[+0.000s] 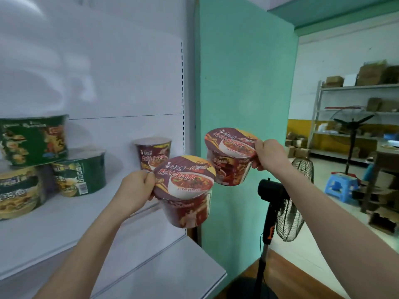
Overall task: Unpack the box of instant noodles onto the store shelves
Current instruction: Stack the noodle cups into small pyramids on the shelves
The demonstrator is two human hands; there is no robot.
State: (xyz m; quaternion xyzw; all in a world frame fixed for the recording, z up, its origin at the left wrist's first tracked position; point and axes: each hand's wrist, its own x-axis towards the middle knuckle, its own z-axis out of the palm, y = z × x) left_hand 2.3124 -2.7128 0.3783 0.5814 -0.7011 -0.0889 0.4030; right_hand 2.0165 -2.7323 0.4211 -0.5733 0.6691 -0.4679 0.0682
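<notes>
The left hand (pixel 138 187) gripped a round red-brown instant-noodle bowl (pixel 185 190) with a printed paper lid. Its fingers curled over the lid's left edge, and it held the bowl tilted toward the camera just off the front right corner of the white metal store shelf (pixel 64 223). The right hand (pixel 268 155) clamped a second red-brown noodle bowl (pixel 231 156) by its right rim. That bowl hung in the air past the shelf's right end, in front of a teal wall panel (pixel 244 93).

The hands were apart. The two held bowls were close and overlapped in view, but whether they touched could not be told.

On the shelf, near its right end and close to the back panel, a third red-brown bowl (pixel 151 152) stood upright. Toward the shelf's left end sat a dark green noodle bowl (pixel 82 171). An upper green bowl (pixel 34 139) perched tilted on it and on a yellow-labelled bowl (pixel 18 193). Right of the shelf and lower down, a black pedestal fan (pixel 280 212) stood on the floor.
</notes>
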